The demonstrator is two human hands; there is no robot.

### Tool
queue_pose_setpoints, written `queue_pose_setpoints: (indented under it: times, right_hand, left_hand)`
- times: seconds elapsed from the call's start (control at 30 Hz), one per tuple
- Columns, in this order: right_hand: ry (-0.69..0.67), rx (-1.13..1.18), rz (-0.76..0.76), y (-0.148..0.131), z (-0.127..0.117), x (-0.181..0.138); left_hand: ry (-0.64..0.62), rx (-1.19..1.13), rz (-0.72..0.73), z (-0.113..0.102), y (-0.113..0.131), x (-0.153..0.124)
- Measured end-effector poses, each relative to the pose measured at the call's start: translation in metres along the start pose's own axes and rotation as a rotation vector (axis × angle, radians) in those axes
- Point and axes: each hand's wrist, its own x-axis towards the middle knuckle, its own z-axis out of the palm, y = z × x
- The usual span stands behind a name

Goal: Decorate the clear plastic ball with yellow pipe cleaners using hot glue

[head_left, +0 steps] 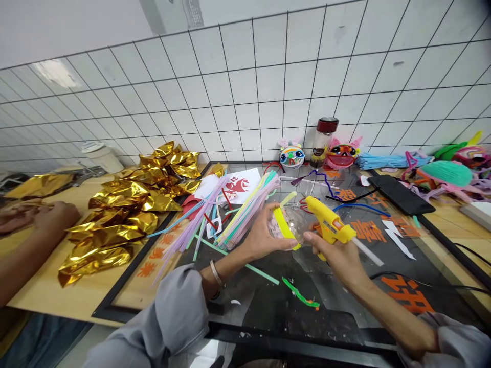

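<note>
My left hand (262, 236) is closed around a clear plastic ball (290, 223) that has a yellow strip (283, 225) wrapped round it. My right hand (337, 254) grips a yellow hot glue gun (327, 220), whose nozzle points up and left, close over the ball. A white glue stick (367, 251) pokes out of the gun's back. Both hands hover over the dark glass-topped mat (345, 301).
A heap of gold foil (126, 209) lies at left, with another person's hands (34, 217) beside it. Pastel pipe cleaners and straws (233, 209) fan out mid-table. Painted masks (291, 155), a jar (323, 135), a black phone (405, 194) and a teal yarn piece (447, 174) sit behind.
</note>
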Motion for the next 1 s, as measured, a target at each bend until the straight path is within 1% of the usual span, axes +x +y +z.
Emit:
queue_pose_setpoints:
  times: [0.1,0.17,0.3,0.37,0.5,0.73,0.87,1.0]
  right_hand:
    - [-0.043,-0.031,-0.019,-0.007,-0.012,0.003]
    - [-0.099,-0.063,-0.029,-0.011,-0.021,0.007]
    - [-0.251,-0.163,0.041,-0.021,-0.036,0.014]
    - [-0.302,-0.208,0.065,-0.027,-0.04,0.015]
    - [-0.389,-0.255,0.099,-0.035,-0.044,0.014]
    - [-0.5,-0.354,0.099,-0.036,-0.047,0.011]
    - [-0.532,-0.351,0.085,-0.038,-0.044,0.011]
    - [-0.526,-0.392,0.068,-0.039,-0.043,0.011]
  left_hand:
    - [-0.005,-0.039,0.016,-0.001,0.003,0.001]
    - [0.003,-0.049,0.029,-0.001,0.003,0.001]
    - [0.007,-0.022,0.045,-0.001,0.003,0.001]
    - [0.008,-0.019,0.045,-0.002,0.003,0.001]
    - [0.004,0.018,0.034,-0.003,0.004,0.001]
    - [0.009,0.034,0.068,-0.003,0.005,0.0]
    - [0.011,0.04,0.074,-0.003,0.002,0.001]
    - [0.012,0.031,0.091,-0.002,0.001,0.001]
